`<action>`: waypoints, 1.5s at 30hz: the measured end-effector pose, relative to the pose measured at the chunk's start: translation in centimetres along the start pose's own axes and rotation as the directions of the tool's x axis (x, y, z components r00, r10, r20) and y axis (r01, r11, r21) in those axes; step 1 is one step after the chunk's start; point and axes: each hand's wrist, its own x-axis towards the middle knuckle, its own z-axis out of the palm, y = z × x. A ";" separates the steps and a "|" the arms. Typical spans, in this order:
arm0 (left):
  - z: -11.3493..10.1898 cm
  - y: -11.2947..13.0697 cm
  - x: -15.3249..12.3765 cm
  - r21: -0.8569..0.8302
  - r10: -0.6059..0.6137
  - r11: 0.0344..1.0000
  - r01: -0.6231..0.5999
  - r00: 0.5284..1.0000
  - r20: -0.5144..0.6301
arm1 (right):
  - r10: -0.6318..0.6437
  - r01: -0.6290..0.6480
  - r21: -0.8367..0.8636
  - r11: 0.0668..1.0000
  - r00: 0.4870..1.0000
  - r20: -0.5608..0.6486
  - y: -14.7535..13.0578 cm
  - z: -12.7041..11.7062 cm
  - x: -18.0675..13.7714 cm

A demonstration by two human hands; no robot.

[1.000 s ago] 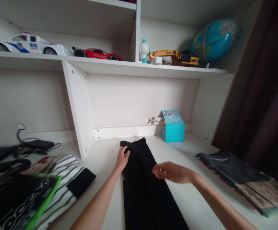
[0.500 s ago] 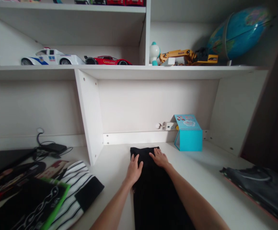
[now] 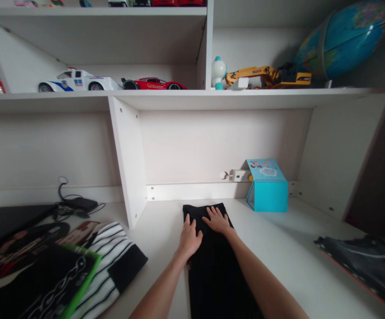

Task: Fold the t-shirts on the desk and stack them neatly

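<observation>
A long black garment [image 3: 212, 270] lies folded lengthwise on the white desk [image 3: 279, 248], running from the near edge to the back rail. My left hand [image 3: 190, 237] rests flat on its far left part, fingers stretched out. Just beside it, my right hand [image 3: 217, 220] lies flat on the far end, fingers spread. Neither hand grips the cloth.
A pile of black, green and striped clothes [image 3: 79, 270] lies at the left, with a charger and cable [image 3: 78, 204] behind. A turquoise box [image 3: 268, 186] stands at the back. Dark folded clothing [image 3: 368, 266] sits at the right. Toy cars, an excavator and a globe [image 3: 345, 37] fill the shelf above.
My right hand has moved from the garment's middle up to its far end beside the left hand. Both hands now press flat. The camera has tilted up and right.
</observation>
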 end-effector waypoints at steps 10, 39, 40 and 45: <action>0.1 0.3 0.1 -0.004 0.022 1.000 -0.022 1.000 0.019 | -0.029 0.030 -0.023 0.999 0.998 0.049 0.3 -0.2 -0.4; -1.8 0.4 0.6 0.535 -0.113 0.843 -0.059 0.953 0.283 | -0.115 0.115 0.029 0.993 0.993 0.003 2.5 -3.0 -10.6; -1.8 0.4 0.6 0.545 -0.117 0.836 -0.063 0.950 0.289 | -0.137 0.137 0.023 0.990 0.991 0.011 3.0 -3.2 -13.2; -1.9 0.6 0.5 0.535 -0.098 0.841 -0.076 0.953 0.288 | -0.254 0.256 -0.008 0.967 0.963 0.090 6.1 -2.1 -26.3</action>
